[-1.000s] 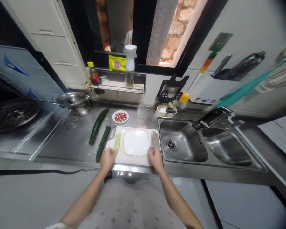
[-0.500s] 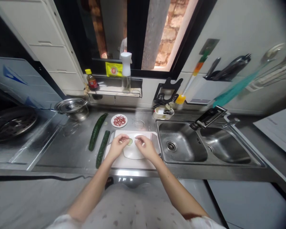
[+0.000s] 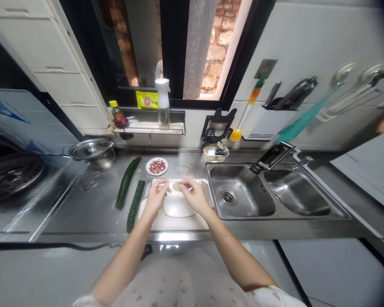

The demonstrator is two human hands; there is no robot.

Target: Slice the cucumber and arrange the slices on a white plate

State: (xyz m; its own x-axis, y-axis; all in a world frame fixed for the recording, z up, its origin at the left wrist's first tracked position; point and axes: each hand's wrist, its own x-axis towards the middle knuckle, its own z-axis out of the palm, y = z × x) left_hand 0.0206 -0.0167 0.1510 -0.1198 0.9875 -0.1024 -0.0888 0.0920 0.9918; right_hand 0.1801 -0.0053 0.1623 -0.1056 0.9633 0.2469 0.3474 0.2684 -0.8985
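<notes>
Right hand (image 3: 195,197) was clamped, thumb against fingers, on a thin cucumber slice (image 3: 176,186), held above the far part of a white plate (image 3: 179,209). Left hand (image 3: 158,199) was raised just beside the slice, fingers curled; could not tell whether its fingertips met or stood apart. Plate lay on a pale cutting board (image 3: 161,224), its far edge partly covered by the hands. Left of the board, on the steel surface (image 3: 83,204), two cucumbers: a shorter one (image 3: 135,207) near the board, a longer one (image 3: 128,183) beyond it. Behind the board, a small white dish (image 3: 147,167) was filled with chopped red pieces (image 3: 157,165). Farther left, a steel pot (image 3: 106,161) sat with its lid on, contents hidden. Toward the right, behind the double sink (image 3: 246,198), an oval caddy (image 3: 215,158) carried something white and something dark, too small to identify. Wire shelf (image 3: 144,126) under the window bore a yellow-capped bottle (image 3: 118,116) of dark liquid and a white-topped sprayer (image 3: 162,96), clear below. On the wall, a white holder (image 3: 265,121) contained dark-handled utensils (image 3: 294,96).
</notes>
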